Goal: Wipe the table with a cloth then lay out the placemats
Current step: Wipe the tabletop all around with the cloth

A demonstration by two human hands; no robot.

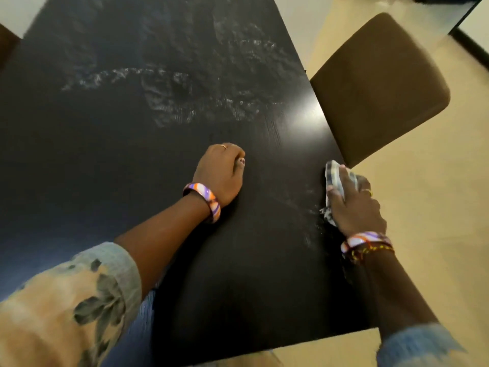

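A dark wooden table [132, 160] fills most of the view, with wet wipe streaks across its far half. My right hand [356, 205] grips a checked grey-and-white cloth [334, 176] at the table's right edge, the cloth bunched under my fingers and hanging partly over the edge. My left hand [221, 172] rests on the table near the middle, fingers curled into a loose fist with nothing in it. No placemats are in view.
A brown cushioned chair [381, 83] stands close against the table's right edge, just beyond my right hand. Beige floor [423, 260] lies to the right. Another dark chair edge [6, 46] shows at the far left. A dark-framed object [468, 35] sits top right.
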